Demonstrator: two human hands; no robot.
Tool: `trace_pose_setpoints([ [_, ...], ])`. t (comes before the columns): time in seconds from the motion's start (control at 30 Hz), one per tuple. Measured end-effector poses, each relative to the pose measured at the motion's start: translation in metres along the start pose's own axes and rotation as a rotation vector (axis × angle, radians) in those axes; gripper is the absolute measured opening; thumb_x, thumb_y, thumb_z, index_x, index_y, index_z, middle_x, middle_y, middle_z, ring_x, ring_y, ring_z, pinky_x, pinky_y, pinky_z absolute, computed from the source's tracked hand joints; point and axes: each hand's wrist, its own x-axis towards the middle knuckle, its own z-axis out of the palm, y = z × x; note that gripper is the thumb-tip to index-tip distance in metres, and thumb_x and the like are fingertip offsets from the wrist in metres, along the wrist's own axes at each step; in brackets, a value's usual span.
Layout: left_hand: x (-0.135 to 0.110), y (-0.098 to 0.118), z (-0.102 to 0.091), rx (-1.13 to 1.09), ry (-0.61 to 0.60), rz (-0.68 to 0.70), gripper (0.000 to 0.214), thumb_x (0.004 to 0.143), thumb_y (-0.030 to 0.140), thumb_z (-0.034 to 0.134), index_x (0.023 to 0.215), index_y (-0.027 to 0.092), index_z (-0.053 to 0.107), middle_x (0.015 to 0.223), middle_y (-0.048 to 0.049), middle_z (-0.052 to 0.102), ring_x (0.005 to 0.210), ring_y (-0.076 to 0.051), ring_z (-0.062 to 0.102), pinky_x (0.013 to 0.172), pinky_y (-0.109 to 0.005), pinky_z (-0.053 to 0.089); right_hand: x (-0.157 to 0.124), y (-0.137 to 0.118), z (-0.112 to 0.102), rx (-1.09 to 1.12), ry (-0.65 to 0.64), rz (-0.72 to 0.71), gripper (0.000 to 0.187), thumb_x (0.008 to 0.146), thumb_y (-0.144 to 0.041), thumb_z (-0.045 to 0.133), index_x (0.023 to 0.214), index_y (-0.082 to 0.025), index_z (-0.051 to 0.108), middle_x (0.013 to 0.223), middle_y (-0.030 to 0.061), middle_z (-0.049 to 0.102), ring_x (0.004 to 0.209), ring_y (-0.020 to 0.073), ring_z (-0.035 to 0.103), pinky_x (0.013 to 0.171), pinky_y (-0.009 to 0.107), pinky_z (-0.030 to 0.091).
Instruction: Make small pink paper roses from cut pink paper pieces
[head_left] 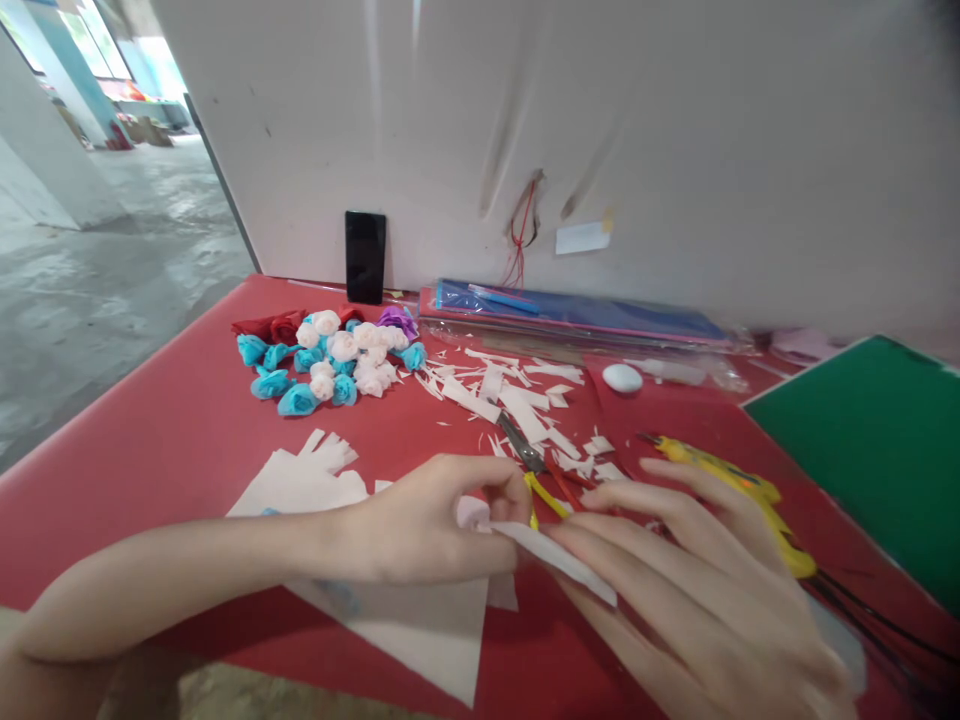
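Observation:
My left hand [431, 525] is closed in a pinch on a small rolled piece of pale pink paper [474, 512]. A strip of the same white-pink paper [559, 558] runs from that roll to the right under the stretched fingers of my right hand [690, 570], which lie flat along it. Both hands hover over the red table [172, 430] near its front edge. Right behind my fingers lie scissors [536, 475] with yellow and red handles.
Small paper roses [330, 360] in blue, white, red and purple are heaped at the back left. Paper scraps [510, 395] litter the middle. A yellow glue gun [739, 495], a green sheet [870, 450], coloured paper packs [577, 315], a phone [365, 256] against the wall, and white paper sheets [420, 625] surround them.

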Motion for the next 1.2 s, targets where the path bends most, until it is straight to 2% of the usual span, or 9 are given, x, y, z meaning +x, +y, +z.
trace_pose_setpoints([
  [0.2, 0.006, -0.001, -0.002, -0.297, -0.088, -0.206, 0.012, 0.061, 0.008, 0.053, 0.059, 0.014, 0.043, 0.056, 0.0061, 0.044, 0.047, -0.004, 0.039, 0.049, -0.018, 0.031, -0.009, 0.002, 0.005, 0.073, -0.020, -0.009, 0.024, 0.083, -0.005, 0.039, 0.083, -0.019, 0.058, 0.065, -0.0009, 0.066, 0.071, 0.0167, 0.057, 0.088, 0.039, 0.033],
  [0.37, 0.008, -0.002, -0.004, -0.320, -0.089, -0.248, 0.011, 0.060, 0.007, 0.053, 0.059, 0.013, 0.045, 0.056, 0.0060, 0.045, 0.048, -0.003, 0.041, 0.050, -0.017, 0.032, -0.020, 0.003, 0.009, 0.131, -0.042, 0.029, 0.030, 0.086, -0.010, 0.037, 0.088, -0.026, 0.062, 0.070, -0.0006, 0.067, 0.077, 0.0179, 0.059, 0.093, 0.043, 0.035],
  [0.53, 0.006, -0.004, -0.005, -0.202, -0.082, -0.173, 0.012, 0.064, 0.008, 0.057, 0.063, 0.014, 0.047, 0.060, 0.0061, 0.044, 0.054, -0.004, 0.041, 0.054, -0.016, 0.033, -0.017, 0.007, 0.010, 0.139, -0.038, -0.003, 0.031, 0.086, -0.010, 0.039, 0.089, -0.029, 0.064, 0.067, -0.0014, 0.067, 0.073, 0.0171, 0.060, 0.090, 0.038, 0.038],
  [0.7, 0.003, 0.003, -0.013, -0.152, -0.152, -0.127, 0.012, 0.076, 0.024, 0.055, 0.069, 0.015, 0.051, 0.059, 0.0049, 0.050, 0.055, -0.006, 0.046, 0.059, -0.019, 0.039, -0.006, 0.019, 0.007, 0.131, 0.029, -0.112, 0.029, 0.083, -0.004, 0.042, 0.076, -0.023, 0.063, 0.062, -0.0024, 0.067, 0.068, 0.0158, 0.058, 0.094, 0.038, 0.027],
  [0.77, 0.000, 0.008, -0.016, -0.135, -0.142, -0.076, 0.016, 0.080, 0.024, 0.049, 0.068, 0.015, 0.054, 0.063, 0.0032, 0.054, 0.061, -0.007, 0.050, 0.065, -0.020, 0.041, -0.002, 0.025, 0.005, 0.213, -0.042, -0.197, 0.020, 0.082, -0.009, 0.050, 0.079, -0.023, 0.063, 0.067, -0.0032, 0.068, 0.068, 0.0148, 0.058, 0.092, 0.034, 0.030],
  [0.83, -0.003, 0.013, -0.017, -0.086, -0.088, 0.022, 0.018, 0.082, 0.021, 0.045, 0.070, 0.014, 0.056, 0.072, 0.0008, 0.058, 0.071, -0.008, 0.054, 0.071, -0.019, 0.042, 0.000, 0.029, 0.005, 0.412, -0.012, -0.093, 0.011, 0.080, -0.015, 0.056, 0.080, -0.023, 0.064, 0.065, -0.0025, 0.067, 0.070, 0.0159, 0.057, 0.086, 0.036, 0.036],
  [0.93, -0.008, 0.014, -0.015, 0.067, 0.069, 0.263, 0.015, 0.082, 0.014, 0.043, 0.078, 0.012, 0.058, 0.079, -0.0027, 0.062, 0.077, -0.009, 0.056, 0.073, -0.019, 0.044, 0.001, 0.031, 0.009, 0.806, 0.022, 0.194, 0.006, 0.076, -0.022, 0.063, 0.077, -0.027, 0.066, 0.063, -0.0023, 0.064, 0.070, 0.0159, 0.055, 0.067, 0.029, 0.047],
  [1.07, -0.009, 0.007, -0.009, 0.332, 0.273, 0.610, 0.013, 0.075, 0.005, 0.050, 0.085, 0.009, 0.057, 0.083, -0.0050, 0.064, 0.076, -0.009, 0.055, 0.075, -0.020, 0.045, 0.000, 0.026, 0.017, 1.195, -0.067, 0.573, 0.008, 0.070, -0.029, 0.068, 0.062, -0.028, 0.070, 0.058, -0.0011, 0.061, 0.059, 0.0130, 0.053, 0.050, 0.021, 0.045],
  [1.2, -0.005, 0.000, -0.007, 0.403, 0.339, 0.706, 0.014, 0.071, 0.005, 0.056, 0.085, 0.009, 0.057, 0.082, -0.0060, 0.064, 0.076, -0.010, 0.054, 0.074, -0.022, 0.046, -0.002, 0.017, 0.021, 1.479, -0.132, 0.791, 0.010, 0.065, -0.033, 0.072, 0.057, -0.027, 0.071, 0.051, -0.0032, 0.054, 0.046, 0.0079, 0.046, 0.047, 0.019, 0.042],
])
